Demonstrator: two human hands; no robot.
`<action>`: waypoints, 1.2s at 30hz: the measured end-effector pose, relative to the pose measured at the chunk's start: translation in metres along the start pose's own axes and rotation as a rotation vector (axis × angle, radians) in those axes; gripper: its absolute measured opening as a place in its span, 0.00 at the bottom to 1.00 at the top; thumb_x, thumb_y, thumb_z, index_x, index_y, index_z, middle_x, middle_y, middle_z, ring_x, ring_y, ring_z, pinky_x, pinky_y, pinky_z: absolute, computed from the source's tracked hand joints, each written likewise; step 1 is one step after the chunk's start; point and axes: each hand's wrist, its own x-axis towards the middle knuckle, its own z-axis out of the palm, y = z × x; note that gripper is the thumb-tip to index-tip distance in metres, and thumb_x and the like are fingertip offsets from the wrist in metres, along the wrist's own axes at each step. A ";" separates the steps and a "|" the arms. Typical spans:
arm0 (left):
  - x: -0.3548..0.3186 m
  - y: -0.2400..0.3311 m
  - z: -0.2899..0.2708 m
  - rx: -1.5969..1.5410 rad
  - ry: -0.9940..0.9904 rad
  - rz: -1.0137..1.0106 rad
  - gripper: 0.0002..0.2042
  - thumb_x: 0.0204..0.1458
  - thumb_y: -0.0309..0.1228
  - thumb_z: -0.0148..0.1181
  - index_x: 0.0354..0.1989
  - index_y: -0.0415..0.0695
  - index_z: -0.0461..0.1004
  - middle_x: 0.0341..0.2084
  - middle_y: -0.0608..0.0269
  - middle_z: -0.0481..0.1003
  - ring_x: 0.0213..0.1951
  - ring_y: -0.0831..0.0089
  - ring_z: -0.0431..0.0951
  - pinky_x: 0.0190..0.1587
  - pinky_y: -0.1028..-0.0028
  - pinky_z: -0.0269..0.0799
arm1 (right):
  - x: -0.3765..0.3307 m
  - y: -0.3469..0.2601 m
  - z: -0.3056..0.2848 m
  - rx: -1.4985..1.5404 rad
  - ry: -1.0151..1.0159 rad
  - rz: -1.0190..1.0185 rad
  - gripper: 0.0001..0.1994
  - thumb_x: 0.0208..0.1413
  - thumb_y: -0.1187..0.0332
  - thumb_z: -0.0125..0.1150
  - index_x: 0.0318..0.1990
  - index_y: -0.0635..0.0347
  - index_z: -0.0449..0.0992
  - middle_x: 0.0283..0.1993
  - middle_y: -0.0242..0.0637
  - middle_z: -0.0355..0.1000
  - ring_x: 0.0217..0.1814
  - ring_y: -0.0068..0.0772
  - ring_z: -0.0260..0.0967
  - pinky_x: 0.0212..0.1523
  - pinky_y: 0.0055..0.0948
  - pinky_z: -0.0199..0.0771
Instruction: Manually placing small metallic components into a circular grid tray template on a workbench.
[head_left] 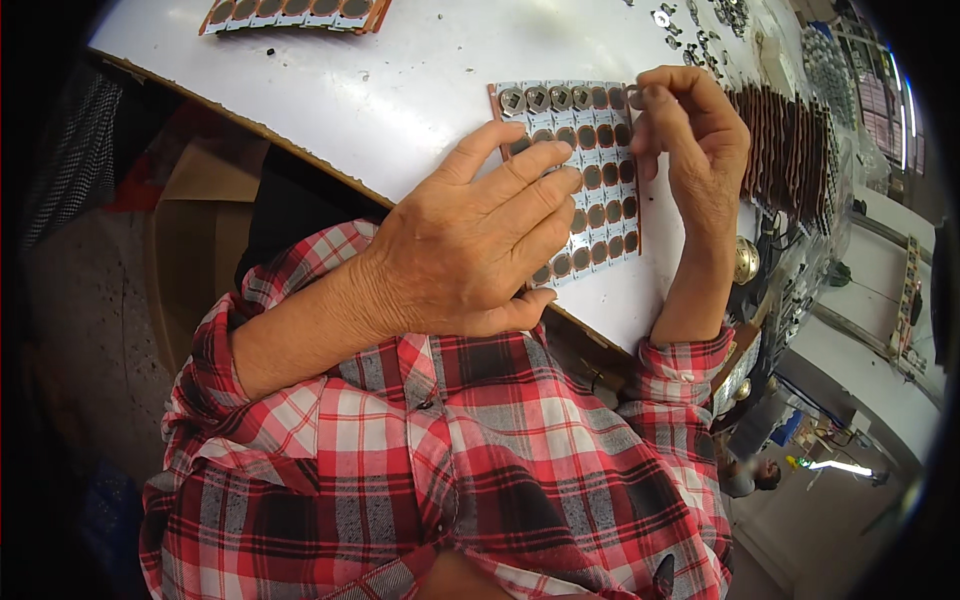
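A panel of joined small circuit boards [606, 201], white with rows of round dark pads and brownish edges, lies on the white table before me. Along its far row, several round silver metal parts [537, 98] sit on the pads at the left end. My left hand [470, 235] rests over the panel's left side, fingers spread, hiding many pads; it grips nothing visible. At the far right corner, my right hand [698, 140] pinches a small round metal piece [637, 98] between thumb and forefinger. Fingers partly cover that piece, so its exact kind does not show.
Loose metal parts [690, 40] lie scattered at the far right. A tight row of similar panels [785, 150] stands right of my right hand. Another panel [290, 12] lies at the far left. The white table's [330, 110] near edge runs diagonally; a cardboard box [200, 240] stands below it.
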 end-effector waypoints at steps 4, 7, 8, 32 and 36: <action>0.002 0.002 0.001 -0.028 0.030 -0.005 0.24 0.35 0.41 0.69 0.39 0.36 0.79 0.48 0.50 0.78 0.59 0.55 0.76 0.66 0.49 0.65 | -0.002 -0.004 0.002 -0.139 -0.042 0.027 0.07 0.65 0.76 0.61 0.47 0.63 0.83 0.34 0.25 0.75 0.29 0.12 0.69 0.23 0.13 0.65; 0.002 0.002 0.001 -0.038 0.030 -0.007 0.24 0.35 0.41 0.69 0.39 0.36 0.79 0.48 0.49 0.78 0.60 0.55 0.75 0.66 0.49 0.65 | -0.001 0.003 -0.006 -0.466 -0.099 -0.257 0.07 0.62 0.79 0.63 0.45 0.63 0.83 0.36 0.24 0.75 0.34 0.12 0.69 0.28 0.13 0.66; 0.002 0.002 0.001 -0.036 0.024 -0.006 0.24 0.35 0.41 0.69 0.39 0.36 0.79 0.48 0.49 0.78 0.60 0.55 0.75 0.66 0.49 0.65 | -0.001 0.002 -0.006 -0.464 -0.100 -0.257 0.07 0.62 0.79 0.63 0.45 0.63 0.83 0.36 0.24 0.75 0.34 0.12 0.69 0.28 0.13 0.66; 0.002 0.003 0.001 -0.041 0.027 -0.020 0.23 0.36 0.41 0.69 0.38 0.37 0.79 0.48 0.51 0.79 0.60 0.56 0.75 0.67 0.50 0.65 | -0.007 0.005 0.008 -0.222 -0.043 -0.161 0.09 0.63 0.80 0.64 0.48 0.66 0.84 0.41 0.27 0.80 0.41 0.13 0.73 0.43 0.14 0.71; 0.002 0.002 0.000 -0.045 0.019 -0.017 0.23 0.36 0.41 0.69 0.39 0.37 0.80 0.48 0.51 0.79 0.61 0.56 0.75 0.67 0.49 0.65 | -0.008 0.001 0.012 -0.212 -0.029 -0.107 0.09 0.62 0.80 0.64 0.48 0.67 0.83 0.41 0.28 0.80 0.43 0.14 0.74 0.46 0.16 0.73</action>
